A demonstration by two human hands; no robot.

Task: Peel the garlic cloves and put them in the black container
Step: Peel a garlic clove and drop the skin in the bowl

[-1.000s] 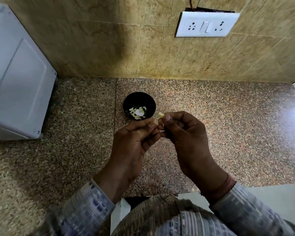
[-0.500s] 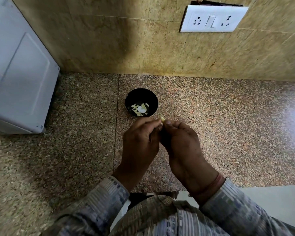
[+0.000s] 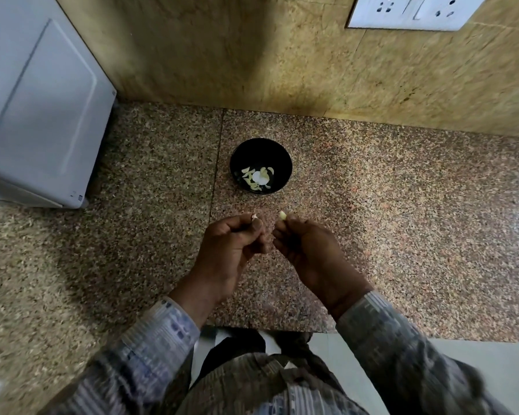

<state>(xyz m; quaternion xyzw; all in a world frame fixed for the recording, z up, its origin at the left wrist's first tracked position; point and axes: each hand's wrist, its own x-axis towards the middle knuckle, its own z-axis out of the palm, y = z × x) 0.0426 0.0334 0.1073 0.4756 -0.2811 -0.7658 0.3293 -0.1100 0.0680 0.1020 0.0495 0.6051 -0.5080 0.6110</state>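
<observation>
A speckled granite counter [image 3: 402, 235] fills most of the view, and the black container [image 3: 261, 151] stands on it near the middle, just right of a seam between two slabs. Behind the container rises a tan stone-patterned wall [image 3: 252, 55]. Far to the left of the container, a white boxy appliance [image 3: 36, 100] sits on the counter against that wall. Up and to the right of the container, a white socket and switch plate [image 3: 408, 10] is fixed to the wall, cut off by the top edge of the view. Nearer the person than the container, two patterned sleeves, the left sleeve [image 3: 156, 333] and the right sleeve [image 3: 381, 324], reach in from below. The left hand [image 3: 231, 247] and the right hand [image 3: 309, 250] are held above the counter just in front of the container, close together but not touching, with a narrow gap between them. Both have their fingers curled. The container itself is round, upright and open, and several pale peeled cloves [image 3: 253, 181] lie at its bottom around a round white patch that cannot be identified. The right hand pinches a small yellowish garlic clove [image 3: 282, 215] at its fingertips, near the container's front rim but outside it. The left hand pinches a smaller whitish scrap [image 3: 254, 217]; whether it is skin or garlic cannot be told.
</observation>
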